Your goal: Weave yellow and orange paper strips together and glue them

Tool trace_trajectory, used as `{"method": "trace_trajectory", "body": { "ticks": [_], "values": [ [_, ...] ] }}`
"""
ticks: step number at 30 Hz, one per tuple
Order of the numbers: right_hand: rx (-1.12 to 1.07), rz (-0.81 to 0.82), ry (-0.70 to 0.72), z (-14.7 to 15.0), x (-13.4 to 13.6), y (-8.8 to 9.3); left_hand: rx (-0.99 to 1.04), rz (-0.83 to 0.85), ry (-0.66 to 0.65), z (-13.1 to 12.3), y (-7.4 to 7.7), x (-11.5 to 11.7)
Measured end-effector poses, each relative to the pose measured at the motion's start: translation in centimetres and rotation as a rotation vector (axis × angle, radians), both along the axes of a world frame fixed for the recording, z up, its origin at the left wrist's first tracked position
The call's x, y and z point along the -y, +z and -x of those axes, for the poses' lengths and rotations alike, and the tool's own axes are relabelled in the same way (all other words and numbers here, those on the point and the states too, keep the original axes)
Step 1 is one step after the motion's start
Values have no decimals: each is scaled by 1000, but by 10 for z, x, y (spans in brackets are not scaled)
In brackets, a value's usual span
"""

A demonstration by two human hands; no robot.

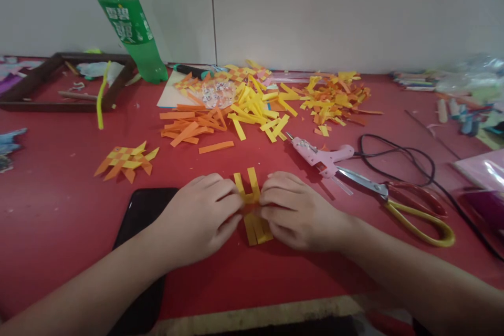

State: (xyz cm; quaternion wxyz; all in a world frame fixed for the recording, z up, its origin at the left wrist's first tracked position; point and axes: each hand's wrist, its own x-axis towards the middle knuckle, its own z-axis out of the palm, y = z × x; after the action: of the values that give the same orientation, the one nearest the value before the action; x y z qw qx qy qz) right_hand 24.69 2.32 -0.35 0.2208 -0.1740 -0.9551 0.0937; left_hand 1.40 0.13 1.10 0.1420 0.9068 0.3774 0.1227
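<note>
Several yellow paper strips lie side by side in front of me, with an orange strip crossing them. My left hand is closed at the left end of the orange strip, fingertips pinched. From the other side my right hand pinches the strips at their right edge. Both sets of fingertips partly hide the crossing. A woven orange and yellow paper fish rests to the left, beyond a black phone that sits partly under my left forearm.
Loose orange strips and yellow strips are heaped behind my hands. To the right lie a pink glue gun with a black cord and scissors. A green bottle and a brown frame stand at back left.
</note>
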Motion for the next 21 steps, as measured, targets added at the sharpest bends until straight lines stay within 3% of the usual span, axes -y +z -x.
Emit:
{"method": "trace_trajectory", "body": {
  "ticks": [6,13,21],
  "values": [
    [19,11,-22,-4,3,5,24,94,35,0,-1,1],
    [-5,3,-64,-7,2,6,17,82,9,1,1,0],
    [-51,10,4,-7,3,6,4,65,-3,3,-1,1]
  ]
}}
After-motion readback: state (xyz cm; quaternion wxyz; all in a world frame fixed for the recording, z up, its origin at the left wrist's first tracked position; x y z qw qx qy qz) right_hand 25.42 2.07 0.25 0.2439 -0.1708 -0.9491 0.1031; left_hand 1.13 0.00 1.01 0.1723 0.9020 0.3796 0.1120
